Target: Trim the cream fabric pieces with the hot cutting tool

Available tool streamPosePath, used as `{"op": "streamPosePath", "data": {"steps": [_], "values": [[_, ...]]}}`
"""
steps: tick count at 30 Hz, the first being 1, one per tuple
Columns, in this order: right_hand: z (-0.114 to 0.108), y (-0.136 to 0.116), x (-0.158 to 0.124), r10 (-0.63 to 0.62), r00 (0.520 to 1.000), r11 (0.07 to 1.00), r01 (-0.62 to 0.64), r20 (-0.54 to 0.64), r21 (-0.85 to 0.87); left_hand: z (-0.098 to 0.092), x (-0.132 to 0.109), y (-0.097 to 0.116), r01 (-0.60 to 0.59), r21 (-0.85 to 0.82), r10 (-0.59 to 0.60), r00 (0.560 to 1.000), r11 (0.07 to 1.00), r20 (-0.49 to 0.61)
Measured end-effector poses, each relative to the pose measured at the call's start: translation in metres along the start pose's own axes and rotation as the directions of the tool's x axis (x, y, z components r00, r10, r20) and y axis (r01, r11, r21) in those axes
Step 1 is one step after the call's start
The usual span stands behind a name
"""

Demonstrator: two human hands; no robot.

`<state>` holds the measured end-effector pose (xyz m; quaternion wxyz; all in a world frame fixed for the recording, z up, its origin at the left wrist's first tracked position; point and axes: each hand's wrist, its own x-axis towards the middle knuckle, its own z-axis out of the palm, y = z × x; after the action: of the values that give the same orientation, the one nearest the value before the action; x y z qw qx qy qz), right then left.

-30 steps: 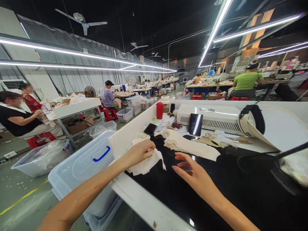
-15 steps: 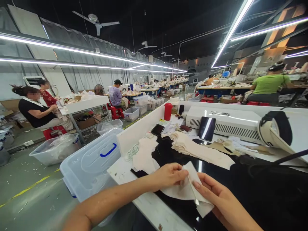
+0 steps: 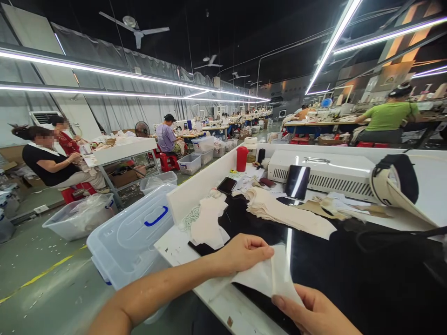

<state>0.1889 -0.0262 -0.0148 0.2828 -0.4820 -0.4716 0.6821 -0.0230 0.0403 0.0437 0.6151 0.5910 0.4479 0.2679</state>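
Note:
A cream piece of fabric (image 3: pixel 260 278) is stretched between my two hands, just above the glossy black table top (image 3: pixel 335 274). My left hand (image 3: pixel 246 253) pinches its upper edge between thumb and fingers. Lower and to the right, my right hand (image 3: pixel 307 307) grips the near end, thumb on top. A fold or seam runs down the fabric between the hands. Beyond them lies a stack of cream fabric pieces (image 3: pixel 289 214). More cut cream pieces (image 3: pixel 207 223) rest at the table's left side.
Along the back stand a red cup (image 3: pixel 241 159), a phone (image 3: pixel 226 185), a dark tablet-like device (image 3: pixel 297 182) and a white vented machine (image 3: pixel 321 170). A cream visor (image 3: pixel 394 181) sits at right. Left of the table is a lidded plastic bin (image 3: pixel 131 232). Co-workers sit farther off.
My right hand has moved down and toward me along the fabric, drawing it out flatter. My left hand keeps its pinch nearly in place. The view has shifted slightly.

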Motion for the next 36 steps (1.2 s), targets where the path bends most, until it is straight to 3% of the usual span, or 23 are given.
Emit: {"op": "streamPosePath", "data": {"steps": [8,11,14,16,17,18,21,23,28,36], "values": [[-0.007,-0.010,-0.010,-0.088,0.993,0.982,0.099,0.072,-0.158,-0.003,0.003,0.003,-0.088,0.122,0.088,0.996,0.989,0.000],[-0.017,-0.012,-0.007,-0.203,0.979,0.925,0.196,0.014,-0.325,-0.007,0.004,0.017,-0.269,0.356,0.271,0.961,0.895,0.045],[-0.038,-0.018,-0.001,-0.408,0.905,0.770,0.271,-0.121,-0.577,-0.012,0.004,0.032,-0.470,0.690,0.533,0.834,0.551,0.142],[-0.052,-0.022,0.002,-0.576,0.799,0.559,0.232,-0.171,-0.796,-0.012,0.004,0.032,-0.510,0.829,0.608,0.740,0.231,0.286],[-0.058,-0.023,0.004,-0.646,0.746,0.428,0.180,-0.161,-0.886,-0.011,0.004,0.026,-0.543,0.836,0.604,0.693,0.079,0.393],[-0.063,-0.022,0.007,-0.679,0.716,0.359,0.133,-0.161,-0.924,-0.008,0.004,0.018,-0.583,0.811,0.582,0.643,-0.050,0.498],[-0.074,-0.016,0.014,-0.706,0.690,0.237,0.017,-0.160,-0.971,0.004,0.007,-0.016,-0.660,0.704,0.556,0.492,-0.263,0.670],[-0.078,-0.012,0.018,-0.720,0.679,0.155,-0.046,-0.144,-0.987,0.011,0.009,-0.035,-0.660,0.698,0.570,0.472,-0.277,0.673],[-0.080,-0.011,0.016,-0.776,0.623,0.001,-0.155,-0.099,-0.988,0.017,0.011,-0.045,-0.648,0.734,0.554,0.542,-0.202,0.632],[-0.058,-0.001,0.001,-0.767,0.633,-0.158,-0.026,0.106,-0.987,0.014,0.004,-0.043,-0.620,0.748,0.563,0.541,-0.235,0.625]]}}
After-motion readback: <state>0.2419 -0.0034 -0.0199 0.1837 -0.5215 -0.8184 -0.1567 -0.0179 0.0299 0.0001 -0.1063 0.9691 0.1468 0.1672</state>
